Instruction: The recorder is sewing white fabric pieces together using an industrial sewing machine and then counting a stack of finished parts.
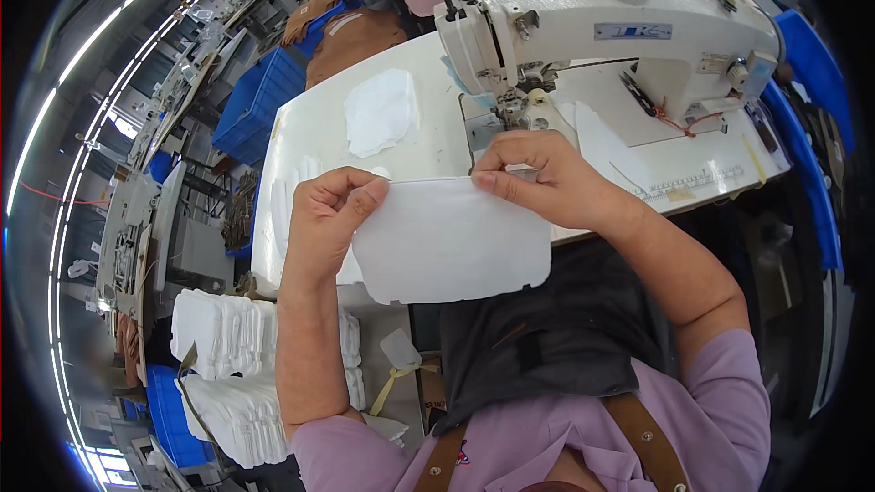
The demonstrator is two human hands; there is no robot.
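While your left hand (330,214) and right hand (533,178) each pinch the far edge of the white cloth (451,246), it overlaps the table (437,141), seemingly lifted, near the sewing machine (583,32).

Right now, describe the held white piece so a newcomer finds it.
Start at the white sewing machine. By its needle end, the left hand and right hand pinch the top edge of a white fabric piece. Unlike the stacked pieces, it alone is held.
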